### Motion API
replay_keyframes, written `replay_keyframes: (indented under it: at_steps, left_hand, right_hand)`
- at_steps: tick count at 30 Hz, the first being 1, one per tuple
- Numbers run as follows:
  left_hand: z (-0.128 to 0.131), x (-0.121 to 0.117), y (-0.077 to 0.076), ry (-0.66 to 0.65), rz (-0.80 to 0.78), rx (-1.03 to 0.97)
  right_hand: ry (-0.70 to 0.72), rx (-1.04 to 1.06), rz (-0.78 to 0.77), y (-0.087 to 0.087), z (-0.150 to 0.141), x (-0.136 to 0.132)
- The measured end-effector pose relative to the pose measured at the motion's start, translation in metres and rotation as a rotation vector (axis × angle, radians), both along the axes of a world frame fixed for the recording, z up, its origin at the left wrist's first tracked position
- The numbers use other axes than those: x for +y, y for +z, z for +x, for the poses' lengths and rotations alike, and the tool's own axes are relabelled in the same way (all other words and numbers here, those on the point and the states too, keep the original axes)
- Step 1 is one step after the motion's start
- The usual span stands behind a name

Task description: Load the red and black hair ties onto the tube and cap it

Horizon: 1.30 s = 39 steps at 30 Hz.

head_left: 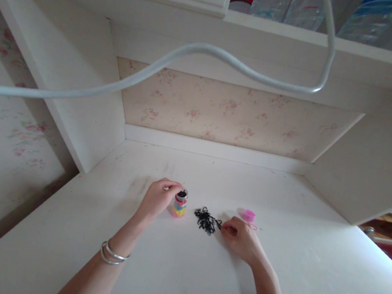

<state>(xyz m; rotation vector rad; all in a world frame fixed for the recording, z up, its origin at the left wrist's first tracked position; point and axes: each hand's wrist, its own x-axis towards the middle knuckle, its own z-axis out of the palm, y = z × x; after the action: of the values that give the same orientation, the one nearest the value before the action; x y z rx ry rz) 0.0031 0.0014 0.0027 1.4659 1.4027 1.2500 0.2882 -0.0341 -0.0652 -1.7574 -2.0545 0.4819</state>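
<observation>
A small clear jar [179,208] stands upright on the white desk, with red, blue, yellow and pink layers inside and black bands at its mouth. My left hand [158,200] is closed, its fingertips together at the jar's rim; what they pinch is hidden. To the right of the jar lies a loose pile of black rubber bands [205,220]. At the pile's right edge, my right hand [240,237] pinches a black rubber band [218,224] between thumb and finger. Just behind that hand sits a pink lid [248,215], with a thin pink loop beside it.
White side panels flank the desk [178,279], and a flowered wall [229,113] is behind it. Overhead, a shelf [305,33] holds plastic bottles. A pale cable [201,49] crosses the upper view. Silver bangles [112,256] circle my left wrist.
</observation>
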Motion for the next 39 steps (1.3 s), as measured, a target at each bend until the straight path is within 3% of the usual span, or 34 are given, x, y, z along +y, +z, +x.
replay_keyframes:
  at_steps: [12,20,25,32,39]
  left_hand:
    - [-0.004,-0.003,0.0,0.003,0.007,-0.032]
    - [-0.008,-0.007,-0.002,0.067,0.101,0.001]
    - [-0.008,-0.013,0.001,0.122,0.202,0.037]
    - [0.0,-0.037,0.0,0.128,0.498,0.112]
    - [-0.005,-0.036,0.002,0.195,0.526,0.127]
  right_hand:
    - [0.066,0.128,-0.05,-0.005,0.006,-0.005]
    - [-0.033,0.217,0.044,-0.001,0.017,-0.013]
    - [-0.094,0.361,0.136,0.03,-0.009,-0.014]
    - [0.18,0.317,0.276,0.098,-0.085,0.003]
    - [0.313,0.148,0.285,0.112,-0.116,0.033]
